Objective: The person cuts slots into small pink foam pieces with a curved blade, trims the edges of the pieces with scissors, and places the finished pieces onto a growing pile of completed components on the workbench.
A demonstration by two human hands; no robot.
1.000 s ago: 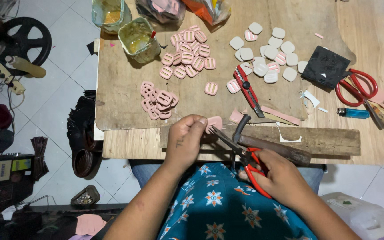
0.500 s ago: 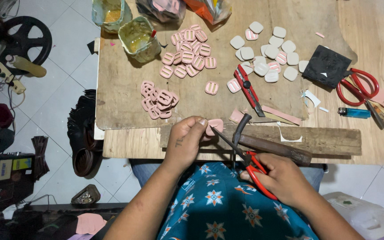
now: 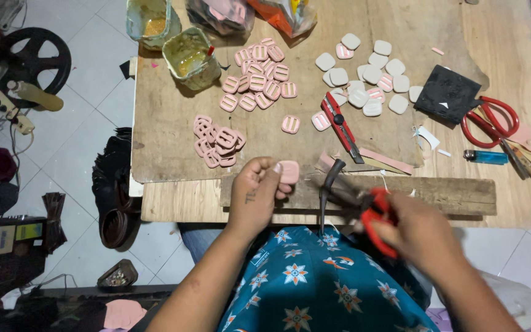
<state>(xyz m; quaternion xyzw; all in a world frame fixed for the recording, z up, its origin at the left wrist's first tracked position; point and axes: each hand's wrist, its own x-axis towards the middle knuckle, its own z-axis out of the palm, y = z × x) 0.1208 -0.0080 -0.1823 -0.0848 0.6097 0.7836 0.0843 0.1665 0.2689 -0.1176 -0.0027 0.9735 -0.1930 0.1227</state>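
My left hand (image 3: 260,187) pinches a small pink square piece (image 3: 289,171) against a thick wooden plank (image 3: 450,192) at the near edge of the workbench. My right hand (image 3: 416,230) grips a tool with red handles and dark curved jaws (image 3: 339,190); the jaws hang just right of the pink piece and do not touch it. A heap of pink slotted buckles (image 3: 216,141) lies just beyond my left hand, and a single one (image 3: 290,125) lies apart.
A red utility knife (image 3: 339,123), grey and pink square pads (image 3: 364,77), another pink buckle pile (image 3: 258,77), a black pad (image 3: 450,92), red scissors (image 3: 493,120), a blue lighter (image 3: 485,157) and two glue tubs (image 3: 192,58) are on the wooden bench (image 3: 167,123).
My right hand has swung the red-handled tool up and to the right, and it is blurred. My left hand has shifted slightly, keeping the pink piece on the plank.
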